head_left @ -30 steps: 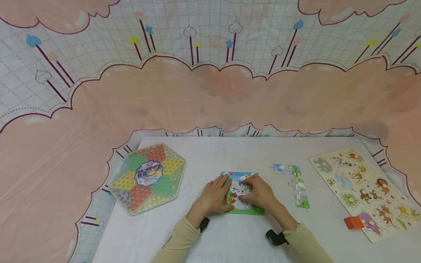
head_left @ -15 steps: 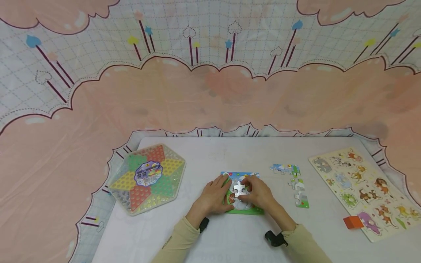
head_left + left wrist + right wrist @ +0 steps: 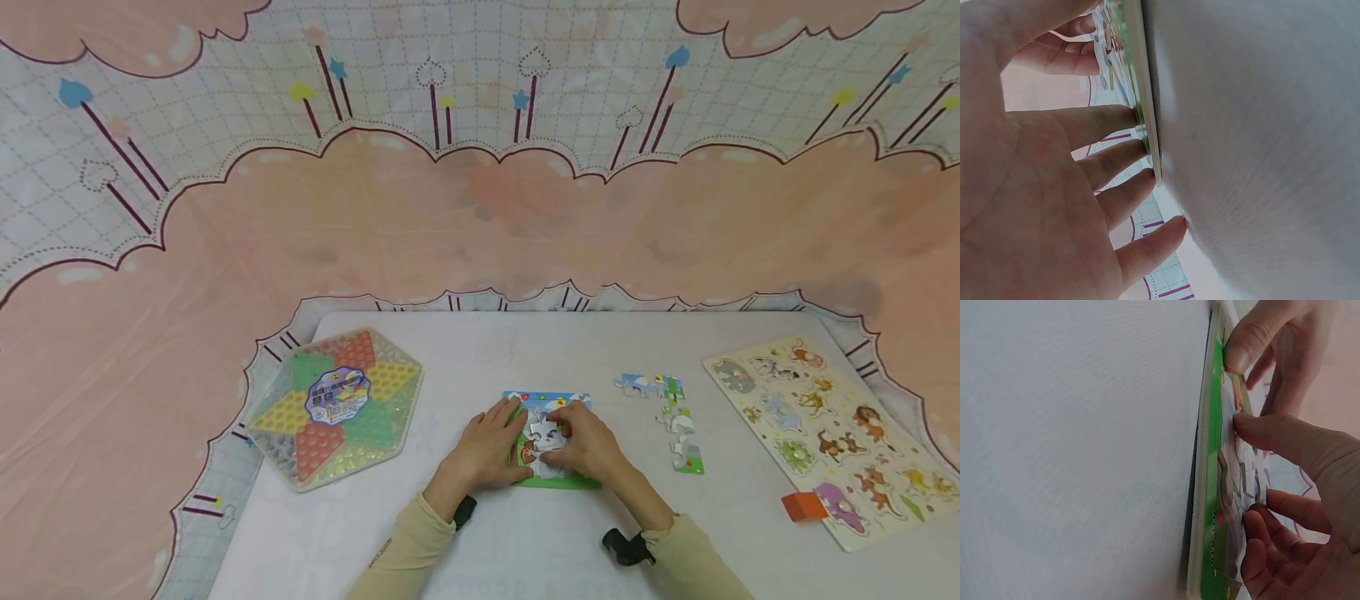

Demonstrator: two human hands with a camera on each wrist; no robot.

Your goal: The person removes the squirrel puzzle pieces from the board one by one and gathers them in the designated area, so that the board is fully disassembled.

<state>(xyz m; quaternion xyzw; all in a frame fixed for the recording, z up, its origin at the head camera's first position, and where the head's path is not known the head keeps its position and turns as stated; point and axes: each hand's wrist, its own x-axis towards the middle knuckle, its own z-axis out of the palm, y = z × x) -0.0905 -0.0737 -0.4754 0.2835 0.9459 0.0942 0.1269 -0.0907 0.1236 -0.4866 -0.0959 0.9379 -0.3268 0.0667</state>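
A small jigsaw puzzle board (image 3: 558, 482) with a green and blue border lies flat on the table. My left hand (image 3: 486, 442) rests on its left side, fingers spread; the left wrist view has several fingertips along the board's edge. Over the board's middle, my right hand (image 3: 592, 437) pinches a white and grey jigsaw piece (image 3: 547, 435) between thumb and fingers. The left wrist view shows piece edges (image 3: 1105, 50) standing slightly off the board. Whether the pinched piece is seated cannot be told. In the right wrist view, the right thumb (image 3: 1272, 434) touches the puzzle surface.
Several loose jigsaw pieces (image 3: 682, 442) lie right of the board. A wooden animal puzzle board (image 3: 825, 442) is at far right, with an orange block (image 3: 804, 507) at its near edge. A wrapped hexagonal Chinese checkers board (image 3: 390, 417) lies at left.
The piece under my right fingers looked bright white half a second ago; its printed face shows now, at nearly the same spot. My left hand has stayed still.
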